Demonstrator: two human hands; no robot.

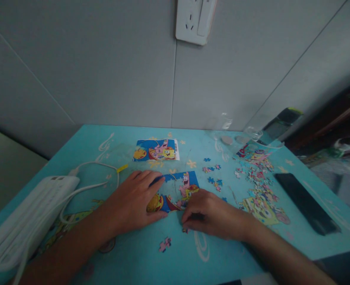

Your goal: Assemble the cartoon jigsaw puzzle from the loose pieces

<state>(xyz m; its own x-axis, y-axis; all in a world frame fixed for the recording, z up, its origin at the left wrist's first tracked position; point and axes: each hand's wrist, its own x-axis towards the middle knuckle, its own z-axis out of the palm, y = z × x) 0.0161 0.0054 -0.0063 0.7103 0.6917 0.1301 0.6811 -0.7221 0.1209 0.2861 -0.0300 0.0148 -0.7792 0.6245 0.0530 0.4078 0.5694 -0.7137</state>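
Note:
A partly assembled cartoon jigsaw lies on the blue patterned table, with a gap in its middle. My left hand rests on its left side, fingers spread. At the lower right of the jigsaw, my right hand is closed, fingertips pinched downward; a small puzzle piece shows just under them. Whether the fingers grip it is hard to tell. Joined pink pieces lie nearer me. Behind the jigsaw is the reference picture card. Several loose pieces lie to its right.
A white power strip with a cable lies at the left. Toward the right are a pile of pieces, a dark case, a clear container and small transparent jars. A wall stands behind the table.

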